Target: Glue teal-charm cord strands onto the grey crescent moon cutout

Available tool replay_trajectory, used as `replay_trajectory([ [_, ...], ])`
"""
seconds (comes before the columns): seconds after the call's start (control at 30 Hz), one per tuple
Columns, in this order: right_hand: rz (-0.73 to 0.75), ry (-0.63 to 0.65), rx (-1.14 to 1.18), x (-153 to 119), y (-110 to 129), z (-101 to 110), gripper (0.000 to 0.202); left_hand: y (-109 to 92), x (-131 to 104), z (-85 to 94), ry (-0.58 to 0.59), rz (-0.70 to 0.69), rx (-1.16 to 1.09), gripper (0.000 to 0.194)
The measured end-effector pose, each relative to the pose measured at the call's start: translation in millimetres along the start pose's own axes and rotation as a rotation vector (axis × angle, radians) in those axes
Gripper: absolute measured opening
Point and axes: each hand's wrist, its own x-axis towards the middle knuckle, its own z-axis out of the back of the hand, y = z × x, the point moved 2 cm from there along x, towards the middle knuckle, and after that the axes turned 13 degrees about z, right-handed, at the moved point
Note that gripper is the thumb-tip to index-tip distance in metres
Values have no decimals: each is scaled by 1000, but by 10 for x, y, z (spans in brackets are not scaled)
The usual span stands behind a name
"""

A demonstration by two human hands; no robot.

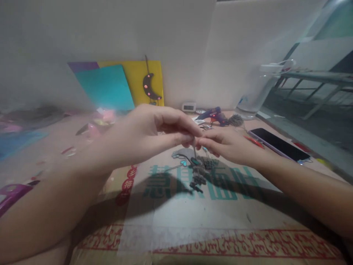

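Between the thumb and fingers of my left hand (pixel 165 130) a thin grey cord (pixel 194 147) is pinched near its top. From this cord hangs a fuzzy grey yarn piece (pixel 199 173) with a teal spot, over the printed board (pixel 171 221). My right hand (pixel 224 145) is beside the left fingertips, its thumb and fingers pressed together; what they hold is too small to name. Behind the yarn piece, a grey shape (pixel 183 152) and a small teal heart (pixel 183 163) on a cord are visible.
A glue gun (pixel 213 115) and grey yarn ball (pixel 236 120) are behind my right hand. A phone (pixel 278 144) and clear container (pixel 253 92) are at right. Purple scissors (pixel 13 195) lie left. A dark crescent (pixel 150 87) hangs before yellow card (pixel 132 71).
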Motion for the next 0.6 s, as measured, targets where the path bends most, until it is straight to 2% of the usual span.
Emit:
replay_trajectory([
  [0.1, -5, 67, 271, -58, 131, 25, 58, 50, 67, -131, 22, -125, 27, 19],
  [0.2, -83, 138, 434, -115, 159, -53, 43, 144, 151, -250, -22, -202, 117, 20],
  [0.3, -194, 135, 474, -149, 86, -158, 29, 222, 215, -338, -69, -210, 169, 22],
  [0.4, -221, 97, 450, -164, -7, -221, 24, 251, 254, -401, -91, -198, 147, 20],
  [0.5, -221, 62, 469, -182, -49, -232, 25, 261, 278, -452, -79, -162, 106, 19],
  [0.6, -264, 95, 530, -214, 1, -221, 29, 262, 269, -477, -76, -151, 105, 20],
])
